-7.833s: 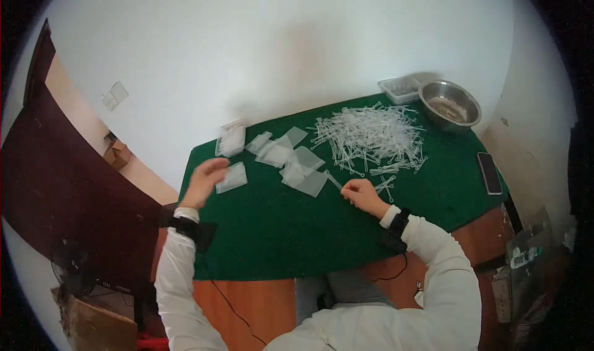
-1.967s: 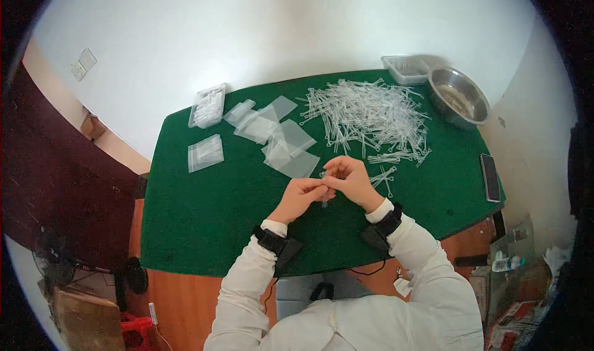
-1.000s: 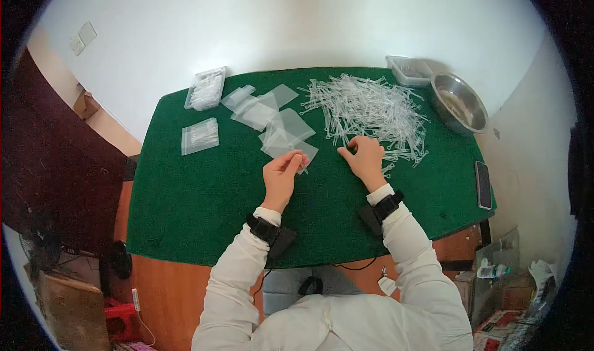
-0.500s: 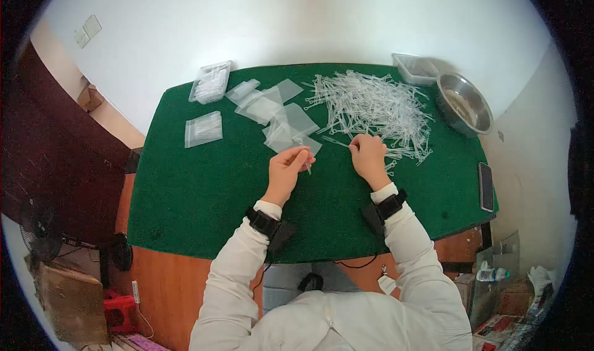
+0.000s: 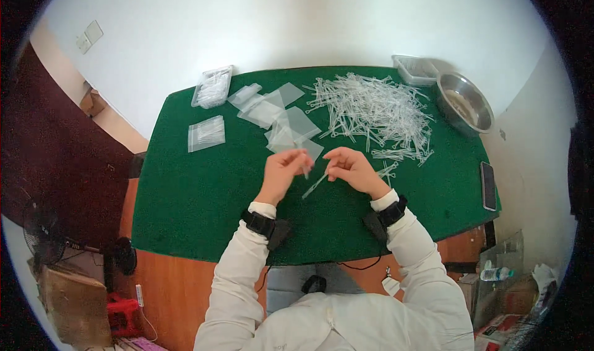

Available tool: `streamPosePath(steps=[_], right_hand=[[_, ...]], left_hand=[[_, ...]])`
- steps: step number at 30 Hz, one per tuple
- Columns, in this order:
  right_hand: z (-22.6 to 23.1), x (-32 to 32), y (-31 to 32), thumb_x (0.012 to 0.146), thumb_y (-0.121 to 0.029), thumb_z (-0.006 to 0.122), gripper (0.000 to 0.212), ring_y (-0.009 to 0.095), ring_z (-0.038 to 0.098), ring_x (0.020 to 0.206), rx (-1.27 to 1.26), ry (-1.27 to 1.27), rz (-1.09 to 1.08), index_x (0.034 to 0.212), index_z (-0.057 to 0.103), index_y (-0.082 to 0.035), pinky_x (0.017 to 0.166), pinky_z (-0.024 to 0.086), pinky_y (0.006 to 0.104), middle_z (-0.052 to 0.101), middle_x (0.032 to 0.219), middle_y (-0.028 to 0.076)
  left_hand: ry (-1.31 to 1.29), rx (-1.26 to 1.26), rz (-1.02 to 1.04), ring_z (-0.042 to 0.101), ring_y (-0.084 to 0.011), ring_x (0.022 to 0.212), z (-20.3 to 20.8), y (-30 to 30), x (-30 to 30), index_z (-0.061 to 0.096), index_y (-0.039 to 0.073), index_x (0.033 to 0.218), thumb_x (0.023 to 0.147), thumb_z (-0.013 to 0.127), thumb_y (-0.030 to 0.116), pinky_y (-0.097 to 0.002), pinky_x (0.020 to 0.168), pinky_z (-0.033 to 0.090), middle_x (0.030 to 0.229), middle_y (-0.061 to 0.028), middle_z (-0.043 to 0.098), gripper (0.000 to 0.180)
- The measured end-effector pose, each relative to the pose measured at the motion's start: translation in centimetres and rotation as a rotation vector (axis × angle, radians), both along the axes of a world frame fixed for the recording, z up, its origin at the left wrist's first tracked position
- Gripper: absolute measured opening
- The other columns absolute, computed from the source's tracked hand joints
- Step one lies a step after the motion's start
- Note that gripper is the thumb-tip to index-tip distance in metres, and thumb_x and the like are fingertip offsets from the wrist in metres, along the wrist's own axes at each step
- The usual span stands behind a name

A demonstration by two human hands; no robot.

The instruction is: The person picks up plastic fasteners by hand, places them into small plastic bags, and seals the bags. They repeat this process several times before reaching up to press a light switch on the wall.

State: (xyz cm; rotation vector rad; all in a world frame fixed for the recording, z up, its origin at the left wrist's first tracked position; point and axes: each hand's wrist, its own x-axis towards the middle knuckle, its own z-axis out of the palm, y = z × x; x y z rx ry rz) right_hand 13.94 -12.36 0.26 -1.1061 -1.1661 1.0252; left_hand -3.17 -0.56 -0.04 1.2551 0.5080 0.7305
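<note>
My left hand is closed in a pinch around thin clear plastic sticks, partly hidden by the fingers. Just to its right, my right hand pinches one clear plastic stick that slants down to the left over the green cloth. Beyond my right hand lies a large heap of the same clear sticks, many with a small ring at one end. Flat transparent zip bags overlap on the cloth beyond my left hand. Farther left lies a zip bag filled with a row of sticks.
At the far left of the green table stands a clear tray of packed sticks. Another clear tray and a steel bowl stand at the far right. A phone lies along the right edge.
My right hand has drawn back from the edge of the heap toward my left hand, bringing a stick whose end now points down-left. My left hand has stayed nearly in place.
</note>
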Motion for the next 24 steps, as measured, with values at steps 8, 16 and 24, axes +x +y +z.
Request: streamPosePath(steps=[8,16,24], right_hand=[[0.2,-0.2,-0.1,0.077,0.001,0.059,0.011,0.010,0.057,0.068,0.077,-0.147,-0.054,0.088,0.059,0.001,0.061,0.046,0.0215,0.060,0.076,0.004],[0.0,-0.7,0.0,0.075,0.003,0.060,0.009,0.010,0.059,0.069,0.119,-0.074,-0.255,0.083,0.059,0.001,0.063,0.047,0.0224,0.062,0.078,0.007],[0.1,-0.6,-0.1,0.073,0.002,0.062,0.010,0.011,0.060,0.071,0.149,-0.107,-0.288,0.083,0.061,0.001,0.064,0.048,0.0229,0.063,0.079,0.007]], left_hand=[[0.104,-0.058,-0.356,0.060,-0.0128,0.076,0.4,-1.7,0.3,0.058,-0.002,0.097,0.083,0.057,0.014,-0.0246,0.068,0.049,0.085,-0.0065,0.062,0.021],[0.137,-0.114,-0.405,0.061,-0.0149,0.079,0.5,-2.2,0.5,0.057,-0.001,0.101,0.083,0.058,0.015,-0.0253,0.070,0.050,0.089,-0.0077,0.062,0.024],[0.127,-0.131,-0.438,0.061,-0.0156,0.080,0.3,-2.2,0.6,0.057,-0.001,0.103,0.083,0.057,0.015,-0.0259,0.071,0.050,0.091,-0.0087,0.062,0.026]])
